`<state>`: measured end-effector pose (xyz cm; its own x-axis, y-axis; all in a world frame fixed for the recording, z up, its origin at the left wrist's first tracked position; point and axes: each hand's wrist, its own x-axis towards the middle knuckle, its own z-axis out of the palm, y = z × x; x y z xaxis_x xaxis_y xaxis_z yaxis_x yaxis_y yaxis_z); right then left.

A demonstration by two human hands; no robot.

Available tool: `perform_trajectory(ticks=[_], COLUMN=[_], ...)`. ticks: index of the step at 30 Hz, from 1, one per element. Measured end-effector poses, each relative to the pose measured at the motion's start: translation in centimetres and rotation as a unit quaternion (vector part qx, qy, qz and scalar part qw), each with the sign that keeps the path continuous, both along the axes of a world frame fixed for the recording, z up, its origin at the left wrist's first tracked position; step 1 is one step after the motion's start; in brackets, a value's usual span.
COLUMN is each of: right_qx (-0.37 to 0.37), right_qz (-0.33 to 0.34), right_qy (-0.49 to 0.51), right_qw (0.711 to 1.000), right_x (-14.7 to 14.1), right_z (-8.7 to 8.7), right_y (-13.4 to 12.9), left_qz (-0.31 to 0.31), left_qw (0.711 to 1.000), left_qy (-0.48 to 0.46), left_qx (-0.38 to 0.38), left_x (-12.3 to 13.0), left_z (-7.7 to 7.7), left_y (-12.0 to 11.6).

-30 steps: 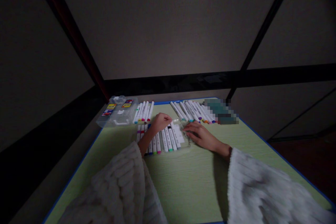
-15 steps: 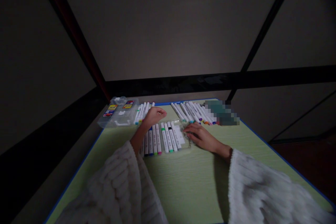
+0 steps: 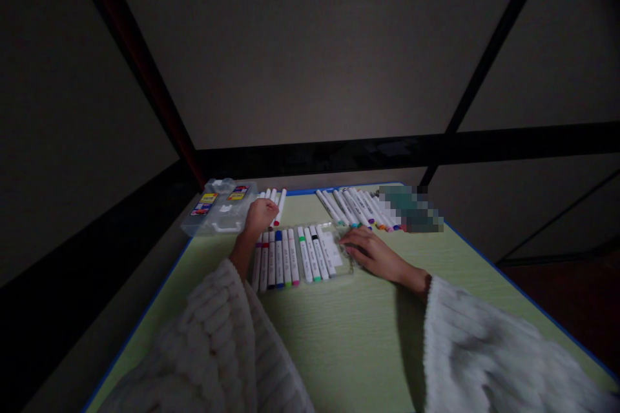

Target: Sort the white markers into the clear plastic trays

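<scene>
My left hand (image 3: 262, 215) is over the back-left group of white markers (image 3: 280, 208), its fingers bent together; whether it grips a marker is hidden. In front of it lies a clear tray (image 3: 345, 264) with several white markers (image 3: 291, 258) side by side, their bands green, black, blue and red. At the tray's right end rests my right hand (image 3: 363, 246), fingers spread and slightly curled, touching the tray's edge and holding nothing. A pale area shows in the tray between the markers and that hand.
A clear plastic case (image 3: 227, 210) with coloured labels lies at the back left of the green table (image 3: 349, 342). Several more markers (image 3: 356, 206) lie loose at the back right, beside a blurred green item (image 3: 409, 206). A wall stands behind.
My left hand has moved left, from above the gap beside the back-left markers to over them. More of the tray's left markers now show. My right hand has stayed in place.
</scene>
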<state>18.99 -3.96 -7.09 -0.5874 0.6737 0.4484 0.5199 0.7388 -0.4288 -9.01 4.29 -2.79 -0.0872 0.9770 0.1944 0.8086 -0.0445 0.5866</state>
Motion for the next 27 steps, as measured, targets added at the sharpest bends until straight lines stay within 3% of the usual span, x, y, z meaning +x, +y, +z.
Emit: perform_trajectory(ticks=[5, 12, 27], right_qx=[-0.001, -0.001, 0.001], right_qz=[0.003, 0.001, 0.004], right_qy=[-0.003, -0.004, -0.008], right_qw=[1.000, 1.000, 1.000], right_x=[0.0, 0.0, 0.0], right_z=[0.0, 0.0, -0.2], right_y=[0.0, 0.1, 0.2], left_qz=[0.021, 0.049, 0.052], left_qw=[0.999, 0.988, 0.977], left_qy=[0.029, 0.147, 0.202], left_qx=[-0.025, -0.026, -0.038], left_x=[0.0, 0.1, 0.5], left_z=[-1.1, -1.4, -2.1], left_y=[0.0, -0.4, -0.5])
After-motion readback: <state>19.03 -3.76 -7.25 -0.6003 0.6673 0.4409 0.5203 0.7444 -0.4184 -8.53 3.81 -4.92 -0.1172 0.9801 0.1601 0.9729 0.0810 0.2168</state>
